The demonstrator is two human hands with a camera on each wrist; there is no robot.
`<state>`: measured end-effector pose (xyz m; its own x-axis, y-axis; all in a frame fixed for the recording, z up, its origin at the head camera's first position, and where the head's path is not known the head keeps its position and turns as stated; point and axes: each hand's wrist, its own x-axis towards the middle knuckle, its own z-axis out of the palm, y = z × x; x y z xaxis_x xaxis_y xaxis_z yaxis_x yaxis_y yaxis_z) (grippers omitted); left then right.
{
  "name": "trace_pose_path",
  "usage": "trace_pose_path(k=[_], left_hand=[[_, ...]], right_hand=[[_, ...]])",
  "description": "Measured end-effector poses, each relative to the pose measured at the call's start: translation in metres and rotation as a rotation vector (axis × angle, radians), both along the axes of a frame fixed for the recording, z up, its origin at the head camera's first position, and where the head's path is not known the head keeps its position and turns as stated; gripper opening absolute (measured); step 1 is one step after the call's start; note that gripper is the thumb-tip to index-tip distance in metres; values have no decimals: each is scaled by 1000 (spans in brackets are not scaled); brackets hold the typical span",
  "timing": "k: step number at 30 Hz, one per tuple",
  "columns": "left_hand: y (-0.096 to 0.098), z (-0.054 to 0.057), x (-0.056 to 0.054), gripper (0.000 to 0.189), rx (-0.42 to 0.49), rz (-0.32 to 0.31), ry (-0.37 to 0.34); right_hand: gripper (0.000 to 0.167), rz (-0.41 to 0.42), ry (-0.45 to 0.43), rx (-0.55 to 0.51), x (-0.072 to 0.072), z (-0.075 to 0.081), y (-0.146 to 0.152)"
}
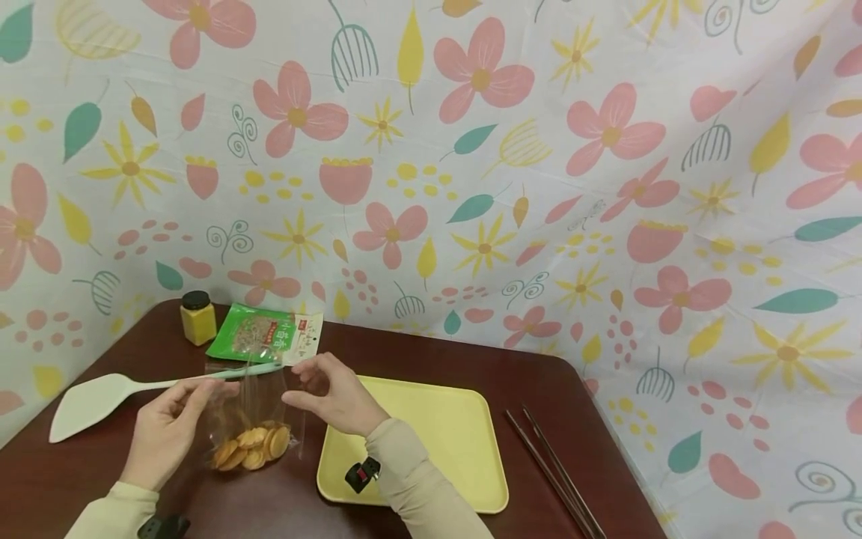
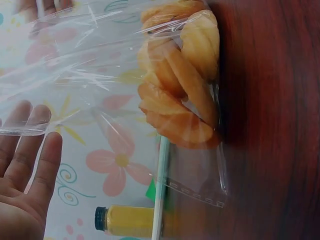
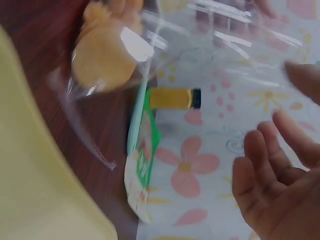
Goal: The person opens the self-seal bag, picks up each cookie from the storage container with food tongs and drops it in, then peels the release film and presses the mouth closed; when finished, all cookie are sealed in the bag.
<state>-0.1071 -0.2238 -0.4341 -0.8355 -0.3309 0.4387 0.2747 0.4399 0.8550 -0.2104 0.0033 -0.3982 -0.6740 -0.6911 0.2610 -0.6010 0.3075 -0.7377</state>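
Observation:
A clear plastic bag (image 1: 261, 400) stands on the dark table with round golden-brown snack pieces (image 1: 251, 449) at its bottom. My left hand (image 1: 164, 430) pinches the bag's upper left edge between thumb and fingers. On the bag's other side my right hand (image 1: 340, 395) is raised, its thumb apart from loosely bent fingers and nothing held between them. The right wrist view shows those right fingers (image 3: 255, 155) beside the clear film. In the left wrist view the snack pieces (image 2: 175, 80) lie bunched inside the bag, close to the tabletop.
Behind the bag lie a green printed packet (image 1: 259, 333) and a white spatula (image 1: 94, 404) with a pale blue-green handle. A yellow jar (image 1: 198, 320) with a black lid stands at the back left. To the right are a yellow tray (image 1: 438, 442) and metal chopsticks (image 1: 555, 475).

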Motion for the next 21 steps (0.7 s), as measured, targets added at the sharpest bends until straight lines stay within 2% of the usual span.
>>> trace_pose_path(k=[3, 7, 9, 10, 12, 15, 19, 21], left_hand=[[0, 0, 2, 26, 3, 14, 12], [1, -1, 4, 25, -10, 62, 4], [1, -3, 4, 24, -3, 62, 2], [2, -4, 4, 23, 13, 38, 12], [2, -5, 4, 23, 42, -7, 31], [2, -4, 3, 24, 57, -36, 62], [0, 0, 2, 20, 72, -4, 79], [-1, 2, 3, 20, 168, -41, 88]], right_hand=[[36, 17, -18, -72, 2, 3, -9], [23, 11, 56, -133, -1, 0, -18], [18, 7, 79, -159, -2, -2, -19], [17, 0, 79, -166, -3, -3, -19], [16, -4, 56, -177, -4, -4, -19], [20, -8, 6, -185, -6, -5, -18], [22, -4, -62, -217, -9, -7, -16], [20, -1, -86, -238, -11, -8, -15]])
